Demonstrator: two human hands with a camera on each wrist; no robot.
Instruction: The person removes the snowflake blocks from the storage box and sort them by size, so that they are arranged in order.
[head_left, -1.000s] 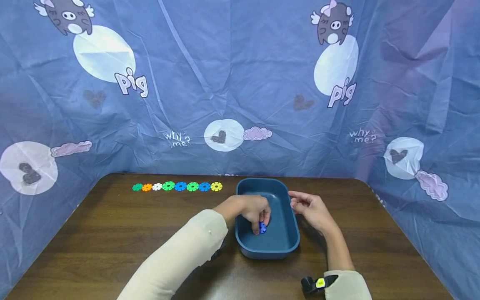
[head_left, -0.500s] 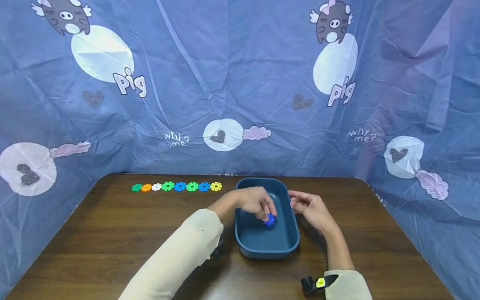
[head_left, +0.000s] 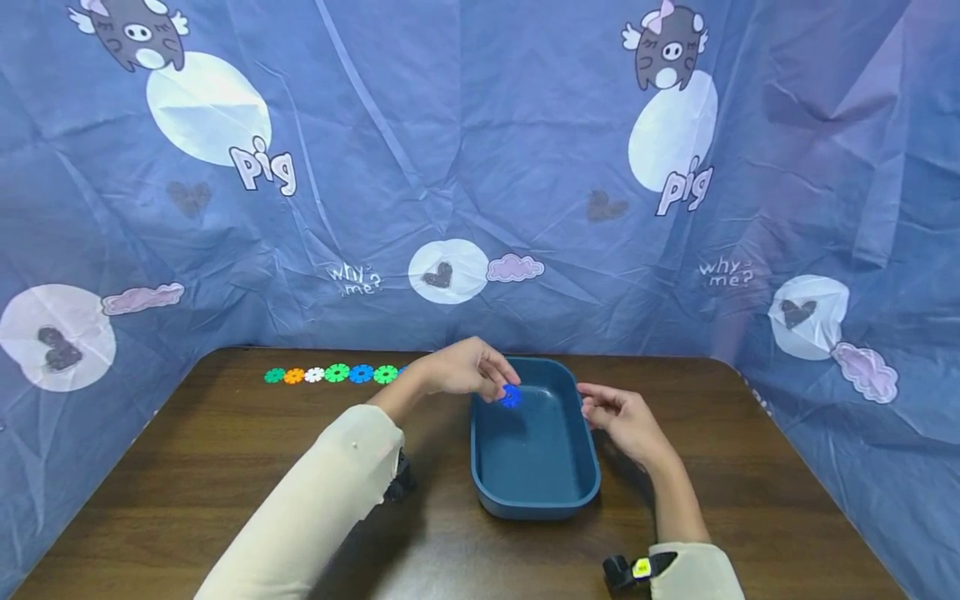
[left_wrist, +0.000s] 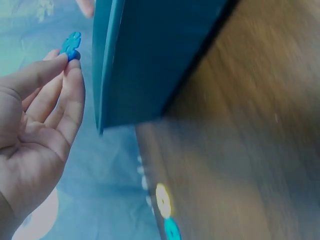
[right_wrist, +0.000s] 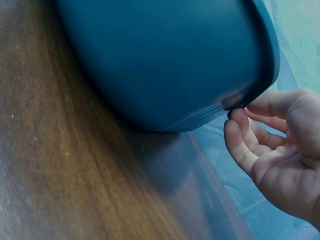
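My left hand (head_left: 461,369) pinches a blue notched plastic disc (head_left: 511,396) between thumb and fingertips, above the far left rim of a dark teal plastic bin (head_left: 536,505). Seen from the left wrist, the blue disc (left_wrist: 72,44) stands edge-up out of the fingertips, beside the bin's wall (left_wrist: 145,65). At the bin's right side, my right hand (head_left: 626,425) keeps its thumb and fingers on the edge. The right wrist view has that hand (right_wrist: 285,150) pinching at the rim of the bin (right_wrist: 165,60), beside a small dark spot.
Notched discs lie in a row at the table's back left, including green (head_left: 275,376), orange (head_left: 294,376), white (head_left: 314,374) and blue (head_left: 362,373). My left hand hides the row's right end from the head view; the left wrist view shows a yellow disc (left_wrist: 163,200) there. A printed blue cloth (head_left: 480,167) hangs behind the table.
The left hand has lifted the blue disc from inside the bin and carried it back and left to the far left rim. The right hand and the bin have stayed put.
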